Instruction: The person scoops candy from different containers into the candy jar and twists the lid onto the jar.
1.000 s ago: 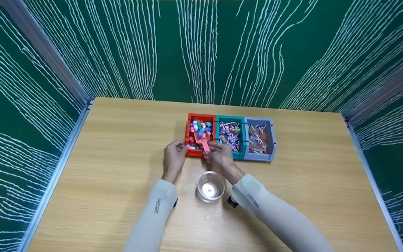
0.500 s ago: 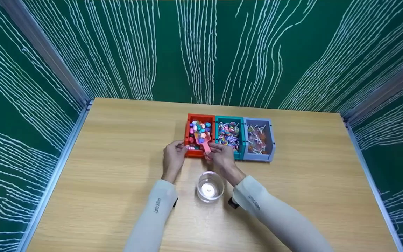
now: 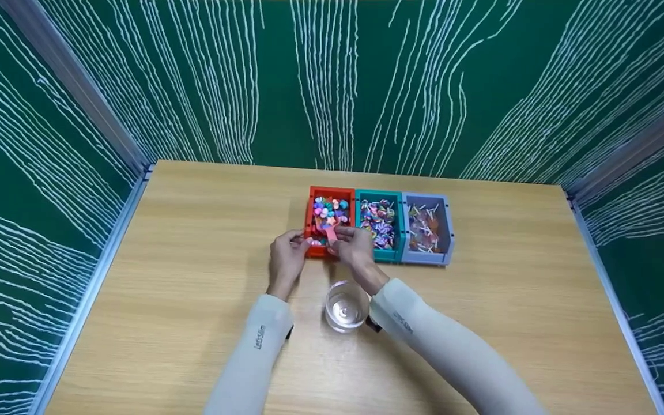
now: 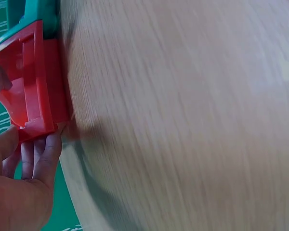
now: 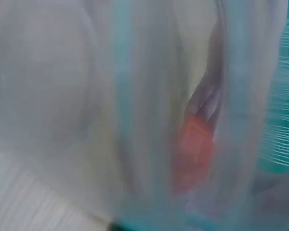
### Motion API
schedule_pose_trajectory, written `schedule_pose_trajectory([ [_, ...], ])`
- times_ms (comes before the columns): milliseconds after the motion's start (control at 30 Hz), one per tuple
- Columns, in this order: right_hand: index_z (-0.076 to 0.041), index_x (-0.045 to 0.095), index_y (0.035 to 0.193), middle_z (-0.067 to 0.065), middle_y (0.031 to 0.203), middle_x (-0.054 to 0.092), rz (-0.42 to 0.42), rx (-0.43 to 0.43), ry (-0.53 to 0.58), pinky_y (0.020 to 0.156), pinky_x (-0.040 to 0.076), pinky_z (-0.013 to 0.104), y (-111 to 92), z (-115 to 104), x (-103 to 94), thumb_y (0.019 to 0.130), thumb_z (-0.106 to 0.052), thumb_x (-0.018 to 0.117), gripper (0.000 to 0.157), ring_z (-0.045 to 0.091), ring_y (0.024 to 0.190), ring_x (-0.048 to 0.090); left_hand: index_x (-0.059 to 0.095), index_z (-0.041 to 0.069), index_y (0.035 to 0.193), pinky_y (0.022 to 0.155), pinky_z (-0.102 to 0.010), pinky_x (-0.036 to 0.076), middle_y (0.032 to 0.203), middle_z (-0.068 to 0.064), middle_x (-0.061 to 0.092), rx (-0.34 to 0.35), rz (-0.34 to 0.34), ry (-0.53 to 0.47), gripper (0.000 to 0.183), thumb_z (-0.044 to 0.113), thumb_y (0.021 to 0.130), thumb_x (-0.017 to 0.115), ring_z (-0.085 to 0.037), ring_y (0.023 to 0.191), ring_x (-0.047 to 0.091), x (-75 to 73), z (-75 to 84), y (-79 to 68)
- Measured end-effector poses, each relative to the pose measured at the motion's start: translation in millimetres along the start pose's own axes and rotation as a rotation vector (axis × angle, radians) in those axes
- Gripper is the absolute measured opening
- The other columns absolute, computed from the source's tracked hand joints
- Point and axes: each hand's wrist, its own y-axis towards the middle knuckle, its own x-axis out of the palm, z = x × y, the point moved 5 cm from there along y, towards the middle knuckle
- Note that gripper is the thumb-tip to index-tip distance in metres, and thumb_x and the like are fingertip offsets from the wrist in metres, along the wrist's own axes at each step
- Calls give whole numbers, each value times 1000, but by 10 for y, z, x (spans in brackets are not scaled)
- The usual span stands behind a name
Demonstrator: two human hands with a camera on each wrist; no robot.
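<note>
My left hand grips the left front corner of a red bin of small colourful pieces. In the left wrist view, its thumb lies on the rim of the red bin and the fingers are against the outside. My right hand holds a pink scoop by its handle. The scoop's blade is down among the colourful pieces, partly hidden. Nearer to me, a clear cup stands below the right wrist. The right wrist view looks blurrily through clear plastic; the right hand's grip cannot be made out there.
A teal bin of swirled, multicoloured pieces adjoins the red bin on the right. Beyond it is a grey-blue bin with white-stemmed lollipops. All stand on a wooden table before a green, white-lined wall.
My right hand has moved left and slightly away from me, shifting the scoop's handle left. The scoop's blade looks more covered now. My left hand stays at the red bin's corner.
</note>
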Motion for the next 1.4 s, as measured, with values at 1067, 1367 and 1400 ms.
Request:
schedule_pose_trajectory([
  [1067,2,66,139,24,130,71,-72,85,100,83,63,29,-51,117,-337,96,19,58,47,22,93,75,77,-3,118,83,-40,61,98,-15,76,24,-4,-5,23,5,96,75,-28,90,73,-17,6,-13],
  [1367,10,65,135,26,119,74,-100,24,126,77,64,28,-114,91,-410,94,21,60,43,17,82,75,77,-5,116,82,-38,61,97,-16,76,33,-15,-17,23,2,94,77,-28,88,72,-19,25,14],
  [1400,12,65,135,27,118,73,-102,18,144,77,64,28,-118,87,-413,93,22,59,43,17,81,75,77,-6,115,82,-38,61,96,-16,76,36,-16,-17,22,1,94,77,-28,88,72,-18,27,17],
])
